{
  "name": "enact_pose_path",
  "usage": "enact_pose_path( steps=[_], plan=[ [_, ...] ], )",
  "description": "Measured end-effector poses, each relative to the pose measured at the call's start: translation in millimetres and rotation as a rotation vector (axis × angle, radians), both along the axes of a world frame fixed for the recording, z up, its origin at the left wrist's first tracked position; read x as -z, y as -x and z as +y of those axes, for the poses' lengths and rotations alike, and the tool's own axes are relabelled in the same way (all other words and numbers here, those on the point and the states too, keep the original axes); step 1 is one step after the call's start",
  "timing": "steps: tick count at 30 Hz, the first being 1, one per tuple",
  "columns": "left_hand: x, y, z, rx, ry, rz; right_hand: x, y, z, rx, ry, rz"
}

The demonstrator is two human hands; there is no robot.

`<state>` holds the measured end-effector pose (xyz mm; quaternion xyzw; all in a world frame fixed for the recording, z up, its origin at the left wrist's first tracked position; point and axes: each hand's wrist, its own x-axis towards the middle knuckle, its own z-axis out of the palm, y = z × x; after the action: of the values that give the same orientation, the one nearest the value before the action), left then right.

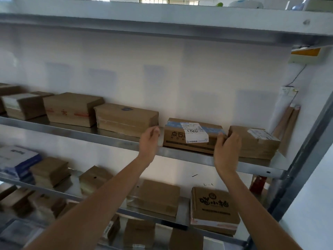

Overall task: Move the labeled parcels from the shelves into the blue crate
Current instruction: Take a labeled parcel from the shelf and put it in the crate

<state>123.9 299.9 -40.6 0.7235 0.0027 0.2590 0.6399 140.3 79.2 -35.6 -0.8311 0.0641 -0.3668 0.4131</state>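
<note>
- Head view, right of centre of the frame: a labeled parcel (193, 135), a brown carton with blue tape and a white slip marked 1786, is lying on the middle shelf (180, 154), its long axis running left to right along the shelf edge.
- The left hand (150, 141) is hovering just beside the parcel's left end, fingers loosely curled toward it and holding nothing; a thin gap seems to be showing between fingertips and cardboard, though motion blur is making that hard to settle.
- The right hand (227, 149) is reaching at the parcel's right end, its fingertips touching the taped upper corner in the slot between this parcel and the neighbouring carton (255, 143) further right; whether it is truly gripping yet I cannot tell.
- The relation that matters: the parcel is sitting between the two hands, ends facing the palms, so a squeeze inward along the long axis and a pull toward the viewer looks like the coming move. The right hand is nearer to contact.
- The tight slot on the right is likely leaving the fingers little room.
- Other cartons are sitting at centre left on this shelf, and more along the lower shelf (153, 212) at the bottom of the frame.
- The blue crate is not showing anywhere in this view.
</note>
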Motion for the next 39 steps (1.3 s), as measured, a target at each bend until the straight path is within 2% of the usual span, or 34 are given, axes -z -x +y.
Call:
enact_pose_path(
  steps=[3, 6, 9, 11, 16, 21, 27, 30, 34, 39],
  plan=[
    [7.6, 12.6, 27.8, -0.093, 0.043, -0.048, -5.3, 9.0, 31.8, 0.006, 0.216, -0.218],
    [5.9, 19.0, 72.0, -0.191, -0.018, -0.032, -11.5, 20.4, 85.1, -0.258, 0.238, -0.338],
    [-7.8, 15.1, 116.7, -0.302, -0.004, -0.06, -19.6, 28.1, 140.3, -0.533, 0.145, -0.321],
    [-19.4, 8.7, 142.6, -0.366, -0.045, -0.059, -25.3, 30.5, 174.0, -0.626, 0.073, -0.25],
    [-31.5, -6.6, 192.7, -0.35, -0.061, -0.074, -18.9, 9.1, 228.5, -0.533, -0.068, -0.077],
    [-16.5, -19.0, 223.6, -0.106, -0.119, 0.008, -3.3, -13.1, 256.2, -0.388, -0.316, 0.117],
    [-12.3, -29.5, 241.2, 0.07, 0.087, 0.192, 7.0, -21.3, 259.5, -0.306, -0.412, 0.227],
    [-13.9, -32.8, 246.1, 0.118, 0.131, 0.235, 3.7, -20.2, 255.2, -0.329, -0.427, 0.245],
    [-19.9, -29.8, 250.2, 0.189, 0.282, 0.224, -5.8, -9.5, 243.3, -0.328, -0.466, 0.218],
    [-42.6, -28.6, 256.1, 0.231, 0.497, 0.038, -37.6, 11.3, 227.7, -0.36, -0.418, 0.017]
  ],
)
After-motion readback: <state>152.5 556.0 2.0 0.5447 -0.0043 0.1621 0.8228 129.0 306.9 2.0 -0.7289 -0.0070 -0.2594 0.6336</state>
